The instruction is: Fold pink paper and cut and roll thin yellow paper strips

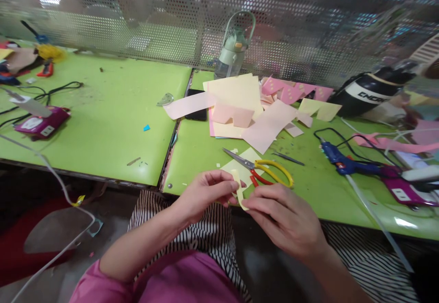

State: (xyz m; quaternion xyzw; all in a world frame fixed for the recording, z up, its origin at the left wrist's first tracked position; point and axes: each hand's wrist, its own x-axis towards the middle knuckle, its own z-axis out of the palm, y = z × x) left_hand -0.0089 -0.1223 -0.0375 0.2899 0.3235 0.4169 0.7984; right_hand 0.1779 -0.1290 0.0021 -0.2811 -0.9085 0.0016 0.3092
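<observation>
Holds a pale yellow paper strip [240, 194] at the lower centre of the frame, its upper part clamped in the grip of the left hand [212, 189], its lower end in that of the right hand [286, 216]. Has scissors [253, 165] just beyond on the worktop [195, 161], below loose pink and cream sheets [236, 93].

Widest free room: bench [113, 81] well L of scissors [249, 164], past the bench seam [167, 156]; only a blue scrap [147, 128] & small bits mid-way. Narrow open strip btwn seam & scissors tips, too. Beyond scissors, paper pile [236, 99] blocks; behind it, water bottle [230, 58] & mesh wall [164, 33] close off the back. R of scissors: open patch up to glue gun [343, 162], w/ thin dark tool [288, 158] at its far side; cords past gun. Near side of scissors: L hand [212, 188] & R hand [286, 216] in the way.
</observation>
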